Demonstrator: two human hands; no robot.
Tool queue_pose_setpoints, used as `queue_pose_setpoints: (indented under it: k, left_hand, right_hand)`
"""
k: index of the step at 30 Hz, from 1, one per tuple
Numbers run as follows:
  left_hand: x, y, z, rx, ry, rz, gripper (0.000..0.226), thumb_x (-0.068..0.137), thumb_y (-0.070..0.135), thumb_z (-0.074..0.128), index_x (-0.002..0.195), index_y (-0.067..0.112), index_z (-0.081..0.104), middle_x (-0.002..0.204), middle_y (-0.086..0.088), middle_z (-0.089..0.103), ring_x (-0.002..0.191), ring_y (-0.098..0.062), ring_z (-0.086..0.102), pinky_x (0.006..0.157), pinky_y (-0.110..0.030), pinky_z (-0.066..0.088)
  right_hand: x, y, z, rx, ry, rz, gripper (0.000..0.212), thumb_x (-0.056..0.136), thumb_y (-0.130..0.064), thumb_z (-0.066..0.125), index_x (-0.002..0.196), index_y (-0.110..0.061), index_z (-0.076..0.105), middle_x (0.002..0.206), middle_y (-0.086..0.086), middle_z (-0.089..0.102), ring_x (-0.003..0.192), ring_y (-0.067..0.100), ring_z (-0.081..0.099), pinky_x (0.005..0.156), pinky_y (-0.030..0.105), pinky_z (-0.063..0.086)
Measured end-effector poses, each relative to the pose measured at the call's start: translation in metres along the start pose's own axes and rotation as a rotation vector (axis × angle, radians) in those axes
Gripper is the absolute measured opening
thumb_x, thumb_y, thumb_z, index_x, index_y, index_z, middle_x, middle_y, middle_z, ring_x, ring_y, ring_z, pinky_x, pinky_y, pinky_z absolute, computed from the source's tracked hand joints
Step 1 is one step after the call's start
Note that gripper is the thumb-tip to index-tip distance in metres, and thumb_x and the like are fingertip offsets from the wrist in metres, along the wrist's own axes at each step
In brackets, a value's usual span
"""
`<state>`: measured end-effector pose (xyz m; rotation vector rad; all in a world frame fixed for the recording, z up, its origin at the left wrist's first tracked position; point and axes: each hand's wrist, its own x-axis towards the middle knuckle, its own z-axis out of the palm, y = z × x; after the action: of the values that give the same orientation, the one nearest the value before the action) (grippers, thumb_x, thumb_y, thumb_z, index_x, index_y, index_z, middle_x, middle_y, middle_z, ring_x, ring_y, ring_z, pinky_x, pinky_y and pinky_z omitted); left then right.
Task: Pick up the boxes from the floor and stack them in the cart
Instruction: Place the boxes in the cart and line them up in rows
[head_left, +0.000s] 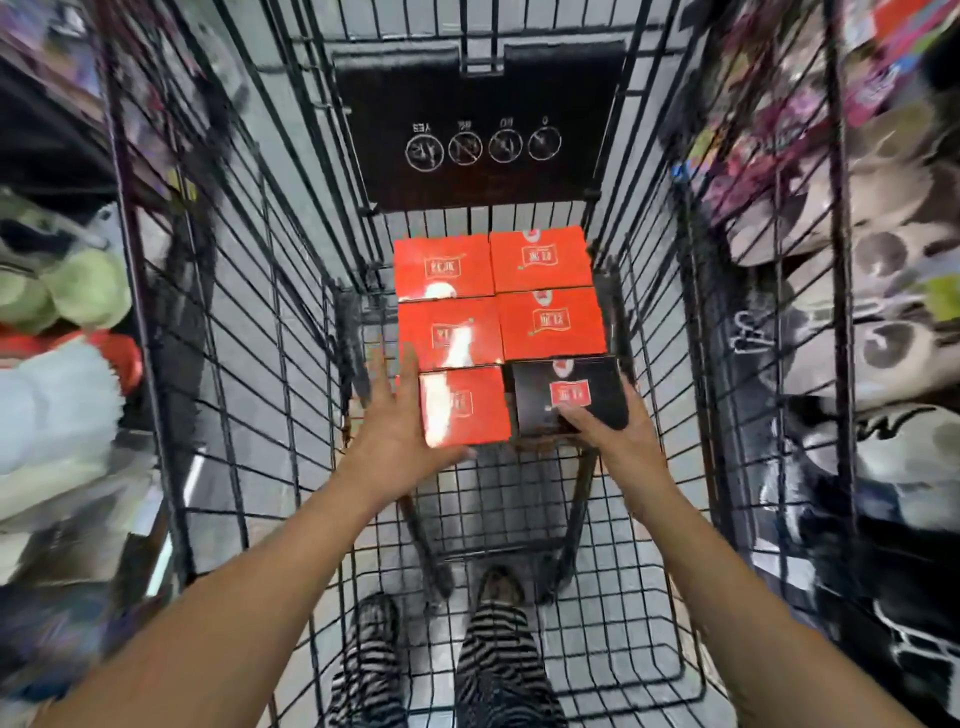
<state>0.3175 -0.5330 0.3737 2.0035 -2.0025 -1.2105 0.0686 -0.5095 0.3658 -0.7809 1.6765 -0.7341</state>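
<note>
shop aisle, shelves (62, 312) both sides | cart (249, 312): red boxes (540, 260) laid in two columns | black box (566, 395) near right, gripped by right hand (618, 441), thumb on top | left hand (395, 431) spread flat against near red box (467, 405) | black box best pushed flush, edges squared

green plush toys (78, 291) left; what look like slippers (857, 270) right
</note>
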Motion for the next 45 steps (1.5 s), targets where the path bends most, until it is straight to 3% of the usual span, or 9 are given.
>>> queue_pose_setpoints:
  k: [4, 10, 14, 19, 22, 27, 32, 38, 45]
  left_hand:
    - [0.006, -0.007, 0.011, -0.292, -0.057, -0.076, 0.142, 0.049, 0.065, 0.078, 0.14, 0.049, -0.03, 0.152, -0.005, 0.031, 0.139, -0.024, 0.033, 0.11, -0.046, 0.036]
    - [0.007, -0.009, 0.011, -0.404, -0.014, -0.047, 0.139, 0.057, 0.043, 0.087, 0.143, 0.049, -0.021, 0.148, 0.012, 0.035, 0.133, -0.011, 0.039, 0.109, -0.04, 0.039]
    - [0.005, -0.005, 0.008, -0.4, 0.029, -0.008, 0.131, 0.059, 0.04, 0.088, 0.136, 0.064, -0.014, 0.14, 0.015, 0.043, 0.128, -0.008, 0.045, 0.107, -0.036, 0.041]
    - [0.006, -0.003, 0.009, -0.394, 0.099, 0.022, 0.118, 0.062, 0.028, 0.09, 0.11, 0.084, -0.003, 0.125, 0.017, 0.053, 0.116, -0.001, 0.052, 0.09, -0.012, 0.043]
    - [0.009, -0.004, 0.01, -0.378, 0.077, -0.01, 0.116, 0.058, 0.037, 0.089, 0.122, 0.077, 0.0, 0.13, 0.013, 0.051, 0.121, -0.01, 0.05, 0.1, -0.033, 0.046]
    - [0.009, -0.001, 0.006, -0.245, 0.003, -0.064, 0.128, 0.048, 0.07, 0.078, 0.147, 0.037, 0.003, 0.15, -0.007, 0.03, 0.14, -0.028, 0.028, 0.108, -0.052, 0.036]
    - [-0.011, 0.024, -0.014, -0.031, -0.002, -0.079, 0.105, 0.074, 0.067, 0.061, 0.15, 0.017, 0.008, 0.149, -0.024, 0.024, 0.14, -0.039, 0.024, 0.112, -0.052, 0.028]
    - [-0.072, 0.076, -0.055, 0.349, -0.146, 0.133, 0.087, 0.092, 0.058, 0.046, 0.153, 0.009, 0.007, 0.158, -0.021, 0.009, 0.144, -0.04, 0.012, 0.117, -0.05, 0.015]
    - [-0.201, 0.166, -0.062, 0.917, -0.167, 0.778, 0.082, 0.091, 0.058, 0.042, 0.15, 0.009, 0.015, 0.155, -0.025, 0.016, 0.141, -0.042, 0.017, 0.115, -0.051, 0.017]
  right_hand:
    - [0.013, 0.0, 0.004, -0.039, 0.011, -0.016, 0.105, 0.047, -0.068, 0.084, 0.136, -0.025, 0.048, 0.129, -0.001, 0.061, 0.118, 0.016, 0.058, 0.102, 0.045, 0.048]
    - [0.014, 0.0, 0.006, -0.023, 0.004, -0.086, 0.065, 0.075, -0.025, 0.081, 0.132, -0.022, 0.051, 0.113, -0.012, 0.066, 0.101, -0.001, 0.064, 0.087, 0.022, 0.052]
    - [0.017, -0.001, 0.004, -0.073, -0.001, -0.114, 0.086, 0.069, -0.038, 0.084, 0.143, -0.035, 0.039, 0.135, -0.013, 0.055, 0.123, 0.005, 0.052, 0.103, 0.029, 0.044]
    - [0.03, -0.01, -0.002, -0.224, -0.018, -0.146, 0.104, 0.059, -0.053, 0.085, 0.144, -0.054, 0.024, 0.148, -0.02, 0.039, 0.136, 0.006, 0.038, 0.109, 0.034, 0.036]
    - [0.029, -0.01, 0.0, -0.249, -0.033, -0.133, 0.103, 0.068, -0.048, 0.082, 0.147, -0.052, 0.016, 0.152, -0.019, 0.034, 0.138, 0.009, 0.035, 0.109, 0.033, 0.034]
    - [0.016, -0.021, -0.002, -0.253, 0.034, -0.072, 0.108, 0.071, -0.053, 0.077, 0.154, -0.028, 0.013, 0.154, -0.004, 0.035, 0.139, 0.016, 0.037, 0.113, 0.035, 0.033]
    - [-0.04, -0.047, 0.005, -0.256, 0.108, -0.089, 0.102, 0.072, -0.063, 0.07, 0.152, -0.026, 0.018, 0.145, -0.002, 0.047, 0.128, 0.018, 0.049, 0.108, 0.034, 0.038]
    - [-0.167, -0.069, 0.013, -0.445, 0.264, -0.078, 0.087, 0.084, -0.056, 0.063, 0.151, -0.018, 0.021, 0.145, 0.01, 0.045, 0.131, 0.028, 0.045, 0.107, 0.041, 0.039]
    - [-0.337, -0.035, 0.01, -0.676, 0.576, 0.011, 0.09, 0.078, -0.067, 0.03, 0.141, -0.004, 0.042, 0.132, 0.023, 0.053, 0.123, 0.042, 0.048, 0.101, 0.054, 0.04]
